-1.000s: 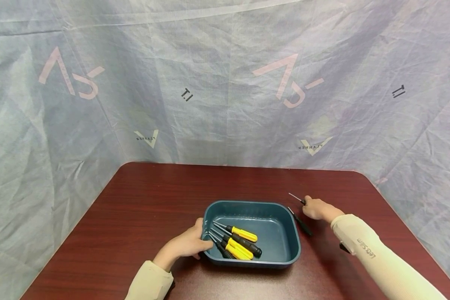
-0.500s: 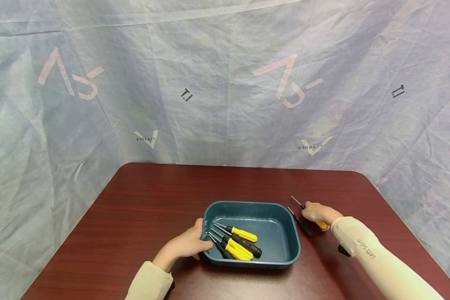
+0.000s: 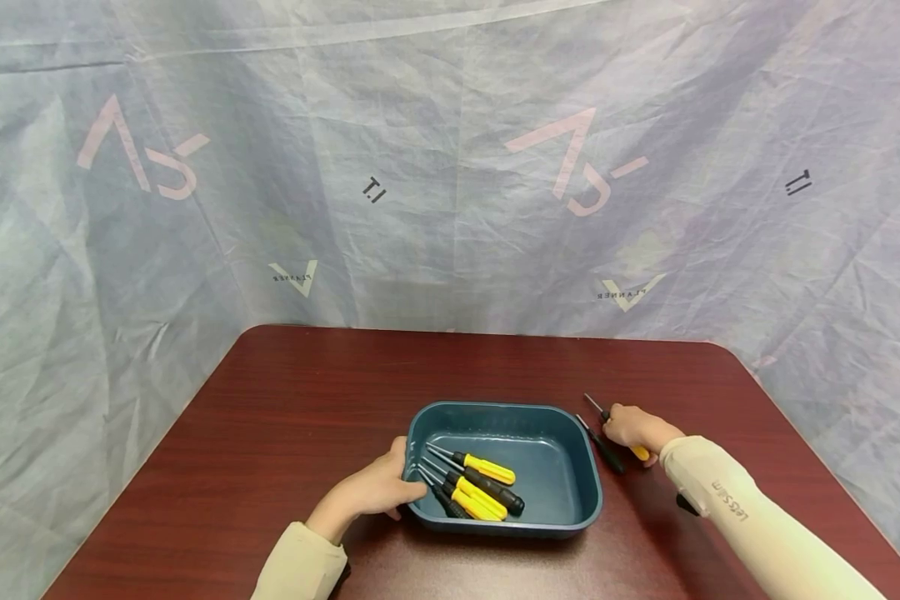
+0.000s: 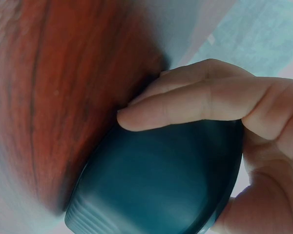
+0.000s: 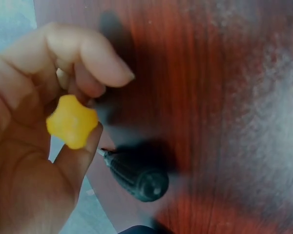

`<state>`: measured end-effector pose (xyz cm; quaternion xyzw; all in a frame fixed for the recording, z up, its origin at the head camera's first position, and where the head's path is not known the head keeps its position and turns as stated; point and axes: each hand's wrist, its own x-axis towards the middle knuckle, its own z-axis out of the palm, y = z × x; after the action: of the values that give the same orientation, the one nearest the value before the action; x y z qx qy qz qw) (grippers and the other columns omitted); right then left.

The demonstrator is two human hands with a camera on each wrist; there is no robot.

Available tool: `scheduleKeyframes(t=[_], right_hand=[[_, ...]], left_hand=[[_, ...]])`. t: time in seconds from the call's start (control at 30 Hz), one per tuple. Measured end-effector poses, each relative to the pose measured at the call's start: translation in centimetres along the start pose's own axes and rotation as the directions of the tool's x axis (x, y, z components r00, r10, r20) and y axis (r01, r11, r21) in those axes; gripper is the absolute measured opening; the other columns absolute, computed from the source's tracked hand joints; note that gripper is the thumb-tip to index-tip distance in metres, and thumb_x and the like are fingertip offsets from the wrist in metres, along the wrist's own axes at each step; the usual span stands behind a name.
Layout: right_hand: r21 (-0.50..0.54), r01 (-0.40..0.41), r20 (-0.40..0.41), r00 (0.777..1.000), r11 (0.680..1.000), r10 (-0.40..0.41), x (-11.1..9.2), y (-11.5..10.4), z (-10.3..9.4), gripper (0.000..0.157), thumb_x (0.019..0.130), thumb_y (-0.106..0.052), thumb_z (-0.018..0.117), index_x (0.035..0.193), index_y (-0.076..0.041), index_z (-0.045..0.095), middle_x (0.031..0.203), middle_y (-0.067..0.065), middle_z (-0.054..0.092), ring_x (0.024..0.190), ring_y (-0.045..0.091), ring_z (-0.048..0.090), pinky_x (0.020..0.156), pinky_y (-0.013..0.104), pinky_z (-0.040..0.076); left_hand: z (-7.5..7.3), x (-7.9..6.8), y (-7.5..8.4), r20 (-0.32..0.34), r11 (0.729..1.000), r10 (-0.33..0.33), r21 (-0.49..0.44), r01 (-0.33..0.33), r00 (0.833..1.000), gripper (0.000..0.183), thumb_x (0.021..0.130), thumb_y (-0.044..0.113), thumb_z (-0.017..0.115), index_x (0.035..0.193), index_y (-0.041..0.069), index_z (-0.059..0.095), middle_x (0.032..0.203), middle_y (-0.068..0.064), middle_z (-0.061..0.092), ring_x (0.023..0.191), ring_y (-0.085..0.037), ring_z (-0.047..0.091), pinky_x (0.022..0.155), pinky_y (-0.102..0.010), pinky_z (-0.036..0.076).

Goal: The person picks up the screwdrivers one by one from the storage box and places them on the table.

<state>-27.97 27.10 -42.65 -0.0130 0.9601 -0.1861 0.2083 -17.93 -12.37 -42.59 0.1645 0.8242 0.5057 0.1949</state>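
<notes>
My left hand (image 3: 371, 485) grips the left end of a dark blue-green plastic bin (image 3: 562, 467), thumb over the rim and fingers along the outer wall (image 4: 156, 170). To the right of the bin, my right hand (image 3: 633, 425) holds a screwdriver whose yellow handle (image 5: 72, 122) points back toward the wrist camera. Its thin shaft (image 3: 592, 402) sticks out past the fingers, close over the table. A black-handled screwdriver (image 3: 606, 452) lies between that hand and the bin's right wall; its ridged handle (image 5: 139, 178) also shows in the right wrist view.
Several screwdrivers lie in the left half of the bin, among them a yellow-handled one (image 3: 489, 469) and a thick black-handled one (image 3: 498, 490). Reddish-brown wood-grain table (image 3: 307, 383) surrounds the bin. Behind the table hangs a grey printed sheet (image 3: 450, 167).
My right hand has shifted slightly, and the shaft of its screwdriver has swung right and nearer. The yellow handle end has come into view below the hand. My left hand and the bin stay put.
</notes>
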Motion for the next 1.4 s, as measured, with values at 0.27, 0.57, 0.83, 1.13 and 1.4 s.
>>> scheduleKeyframes(t=[0.27, 0.57, 0.83, 1.13, 1.4], right_hand=[[-0.036, -0.01, -0.016, 1.0, 0.999, 0.01, 0.1, 0.1, 0.5, 0.022, 0.081, -0.011, 0.045, 0.094, 0.007, 0.044, 0.077, 0.019, 0.044, 0.056, 0.028, 0.054, 0.04, 0.039, 0.049], [-0.084, 0.023, -0.068, 0.997, 0.996, -0.029, -0.2, -0.5, 0.9, 0.024, 0.083, -0.013, 0.045, 0.092, 0.009, 0.04, 0.074, 0.021, 0.044, 0.048, 0.028, 0.053, 0.039, 0.038, 0.048], [-0.118, 0.023, -0.086, 0.996, 0.993, -0.033, 0.0, -0.7, 1.5, 0.022, 0.085, -0.013, 0.042, 0.089, 0.008, 0.038, 0.072, 0.021, 0.044, 0.048, 0.027, 0.052, 0.039, 0.037, 0.047], [-0.139, -0.009, -0.082, 0.997, 0.99, -0.002, 0.2, -0.8, 1.7, 0.027, 0.087, -0.016, 0.042, 0.094, 0.01, 0.038, 0.072, 0.023, 0.045, 0.048, 0.027, 0.053, 0.039, 0.037, 0.046], [-0.189, 0.01, -0.081, 0.996, 0.982, -0.025, 0.1, -1.0, 1.4, 0.027, 0.085, -0.016, 0.044, 0.09, 0.01, 0.041, 0.072, 0.02, 0.046, 0.051, 0.025, 0.054, 0.046, 0.034, 0.047]], left_hand=[[0.1, 0.0, -0.2, 0.005, 1.0, -0.009, -0.012, 0.009, 1.0, 0.068, 0.075, 0.011, 0.058, 0.128, -0.01, 0.02, 0.103, -0.022, 0.045, 0.063, -0.023, 0.054, 0.047, -0.04, 0.05], [0.0, 0.0, -0.6, -0.005, 1.0, -0.008, -0.007, 0.008, 1.0, 0.069, 0.075, 0.01, 0.058, 0.128, -0.01, 0.019, 0.103, -0.022, 0.045, 0.066, -0.02, 0.054, 0.047, -0.039, 0.05], [0.0, 0.1, -0.6, -0.011, 1.0, 0.001, -0.002, -0.001, 1.0, 0.07, 0.074, 0.01, 0.058, 0.129, -0.01, 0.019, 0.103, -0.022, 0.045, 0.064, -0.02, 0.054, 0.046, -0.039, 0.05], [0.1, 0.0, -0.4, -0.002, 1.0, 0.006, -0.003, -0.006, 1.0, 0.069, 0.074, 0.011, 0.059, 0.128, -0.011, 0.02, 0.103, -0.022, 0.045, 0.065, -0.02, 0.054, 0.046, -0.038, 0.05], [0.0, 0.1, 0.0, -0.002, 1.0, 0.003, 0.013, -0.003, 1.0, 0.067, 0.075, 0.011, 0.058, 0.126, -0.011, 0.021, 0.101, -0.023, 0.046, 0.069, -0.019, 0.054, 0.047, -0.038, 0.051]])
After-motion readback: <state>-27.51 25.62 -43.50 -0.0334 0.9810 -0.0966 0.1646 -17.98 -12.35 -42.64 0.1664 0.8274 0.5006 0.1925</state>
